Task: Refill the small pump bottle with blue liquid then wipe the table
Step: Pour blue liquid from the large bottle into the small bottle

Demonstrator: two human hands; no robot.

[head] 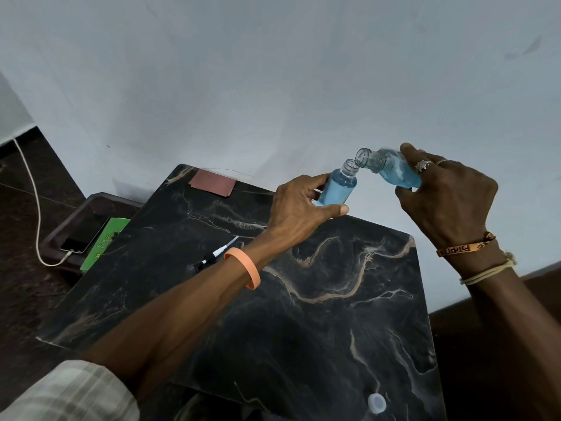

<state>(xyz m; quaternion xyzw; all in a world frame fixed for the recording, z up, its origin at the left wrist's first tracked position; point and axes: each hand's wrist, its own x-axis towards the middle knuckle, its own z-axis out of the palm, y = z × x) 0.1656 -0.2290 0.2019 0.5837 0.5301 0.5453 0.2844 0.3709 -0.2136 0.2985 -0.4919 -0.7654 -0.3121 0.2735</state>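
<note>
My left hand (299, 202) grips the small clear bottle (337, 186), which is uncapped, almost upright and nearly full of blue liquid. My right hand (446, 196) holds a larger clear bottle (391, 167) of blue liquid, tipped to the left with its open mouth just above the small bottle's neck. Both bottles are held above the far edge of the black marble table (318, 299). The pump head (217, 253) with its white tube lies on the table by my left wrist. A pale round cap (376, 402) sits near the table's front edge.
A brownish-red cloth (212, 183) lies at the table's far left corner. Left of the table, a dark tray (88, 226) holds a phone (82, 238) on a white cable and a green booklet (104, 241). A pale wall stands behind.
</note>
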